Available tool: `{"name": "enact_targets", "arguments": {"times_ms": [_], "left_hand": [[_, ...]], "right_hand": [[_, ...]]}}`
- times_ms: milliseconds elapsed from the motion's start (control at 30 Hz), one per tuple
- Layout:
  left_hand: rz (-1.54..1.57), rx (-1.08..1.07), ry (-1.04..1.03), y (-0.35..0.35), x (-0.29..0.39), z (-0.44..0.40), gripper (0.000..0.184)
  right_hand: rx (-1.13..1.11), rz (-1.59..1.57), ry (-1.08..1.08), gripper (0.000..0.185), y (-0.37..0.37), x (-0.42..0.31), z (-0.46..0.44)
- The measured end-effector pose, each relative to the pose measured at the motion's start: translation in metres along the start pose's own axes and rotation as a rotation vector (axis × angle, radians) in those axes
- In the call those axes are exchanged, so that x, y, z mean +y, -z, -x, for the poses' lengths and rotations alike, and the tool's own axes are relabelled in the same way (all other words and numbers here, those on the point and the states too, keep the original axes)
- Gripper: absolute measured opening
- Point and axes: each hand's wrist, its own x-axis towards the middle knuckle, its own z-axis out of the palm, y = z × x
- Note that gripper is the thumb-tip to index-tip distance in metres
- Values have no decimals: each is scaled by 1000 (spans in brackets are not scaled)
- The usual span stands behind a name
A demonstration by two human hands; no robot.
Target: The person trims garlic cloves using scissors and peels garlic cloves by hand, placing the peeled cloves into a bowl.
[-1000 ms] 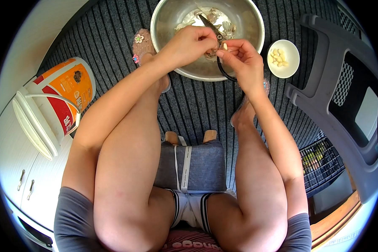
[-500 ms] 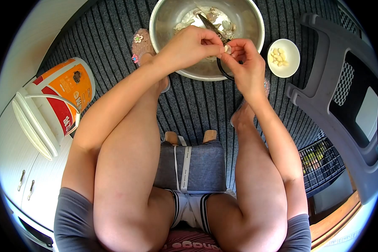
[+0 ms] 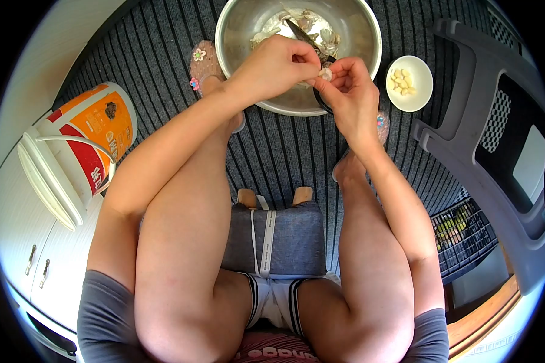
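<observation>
Over the metal bowl's (image 3: pixel 360 36) near side, the right hand (image 3: pixel 352 97) pinched a garlic clove (image 3: pixel 326 74); the left hand's (image 3: pixel 275 69) fingers were closed beside it, partly blocking the scissors (image 3: pixel 301 32). Right of the metal bowl sat a white bowl (image 3: pixel 422 91), then a grey stool (image 3: pixel 460 115)

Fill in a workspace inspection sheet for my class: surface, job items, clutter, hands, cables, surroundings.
Surface: dark ribbed mat.
Job items: metal bowl holding peelings and scissors; white bowl holding pale peeled cloves.
Clutter: bucket at left, grey plastic stool and black basket at right.
Hands: right holds a clove; left has fingertips beside it, grip unclear.
Cables: nothing seen.
Surroundings: white cupboard doors at left.
</observation>
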Motion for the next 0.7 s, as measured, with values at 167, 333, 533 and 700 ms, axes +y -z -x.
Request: {"name": "enact_targets", "arguments": {"times_ms": [167,333,533,700], "left_hand": [[117,14,53,0,2,0,15],[264,13,146,0,-3,-1,14],[375,37,217,-1,-16,-4,14],[201,63,156,-2,-26,-8,16]], "right_hand": [[-25,-246,-94,27,-1,3,1],[-14,-454,61,20,-4,5,2],[-2,-565,110,20,-1,10,4],[-5,-611,84,21,1,12,5]]}}
